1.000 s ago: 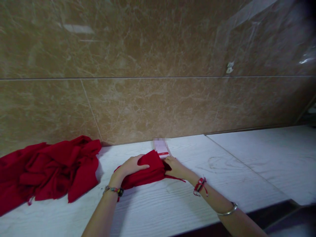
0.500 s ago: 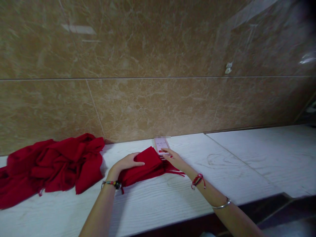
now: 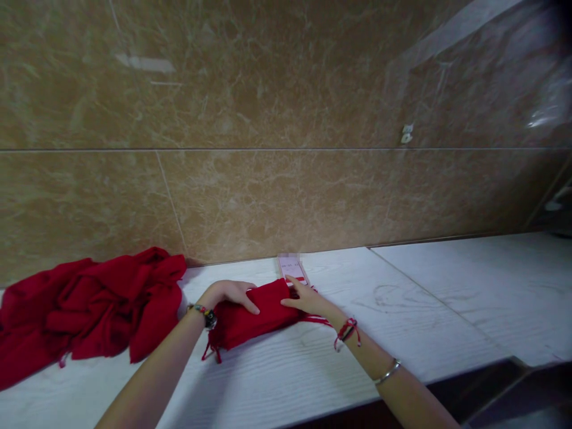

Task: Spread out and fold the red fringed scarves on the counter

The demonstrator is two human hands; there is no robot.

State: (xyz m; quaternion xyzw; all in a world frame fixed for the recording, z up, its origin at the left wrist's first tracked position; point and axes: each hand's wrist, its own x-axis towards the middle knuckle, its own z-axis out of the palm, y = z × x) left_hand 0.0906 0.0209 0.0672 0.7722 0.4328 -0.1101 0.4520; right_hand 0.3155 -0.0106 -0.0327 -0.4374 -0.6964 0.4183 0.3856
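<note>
A folded red scarf [image 3: 261,307] with fringe at both ends lies on the white wood-grain counter [image 3: 286,381]. My left hand [image 3: 235,295] grips its left part, thumb on top and the other fingers partly hidden at the far edge. At the right end of the scarf, my right hand [image 3: 306,297] has its thumb on top and its index finger at the far corner; the remaining fingers are mostly hidden. Just beyond that hand, a phone [image 3: 291,267] with a light screen lies flat, its lower edge partly covered.
A crumpled heap of red cloth [image 3: 111,310] lies on the counter to the left. Behind the counter rises a brown marble-tiled wall [image 3: 268,196]. A seam crosses the counter on the right, and its front edge shows at the lower right above a dark space.
My right hand has come from the phone's screen down onto the right end of the scarf. My left hand stays on the scarf, which now lies flatter. The camera view has shifted slightly.
</note>
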